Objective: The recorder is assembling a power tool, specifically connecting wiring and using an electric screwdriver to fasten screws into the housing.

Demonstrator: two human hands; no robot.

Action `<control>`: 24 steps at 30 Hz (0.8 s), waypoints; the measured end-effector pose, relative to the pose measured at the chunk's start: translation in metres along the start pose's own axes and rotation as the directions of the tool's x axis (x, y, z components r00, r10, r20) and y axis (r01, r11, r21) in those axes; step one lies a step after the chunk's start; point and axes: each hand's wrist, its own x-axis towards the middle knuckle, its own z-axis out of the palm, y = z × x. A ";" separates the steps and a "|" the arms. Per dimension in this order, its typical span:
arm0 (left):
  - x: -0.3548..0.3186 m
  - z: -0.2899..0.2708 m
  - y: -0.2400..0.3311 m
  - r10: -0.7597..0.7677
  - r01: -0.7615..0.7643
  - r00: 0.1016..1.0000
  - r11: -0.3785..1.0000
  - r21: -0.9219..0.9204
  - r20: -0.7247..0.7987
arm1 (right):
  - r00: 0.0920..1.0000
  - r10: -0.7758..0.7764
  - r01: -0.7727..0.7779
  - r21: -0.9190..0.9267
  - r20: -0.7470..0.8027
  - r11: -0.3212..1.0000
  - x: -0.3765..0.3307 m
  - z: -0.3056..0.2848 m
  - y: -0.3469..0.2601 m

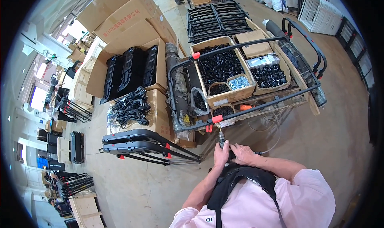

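Close to my chest, my left hand [220,154] is wrapped round the front of a power driver [222,137]. My right hand [242,154] closes round its rear part, where a thin hose [273,147] runs off to the right. The driver's long bit points away from me, its tip at or near a red clip [217,119] on the near bar of a black tubular frame [260,106]; contact cannot be made out. This frame rests across a bench, over the boxes. A second red clip [196,55] sits on its far bar.
Inside the frame stand a box of black plastic parts [218,62], a small tray of silvery screws [239,83] and a tray of dark screws [224,110]. To the left are a carton of black panels [127,70], bundled black cables [131,110] and stacked black folding frames [138,145].
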 end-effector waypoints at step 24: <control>0.017 0.004 0.018 -0.080 0.078 0.997 0.995 0.059 0.017 | 0.999 -0.009 0.007 0.066 0.032 0.998 0.015 -0.014 0.019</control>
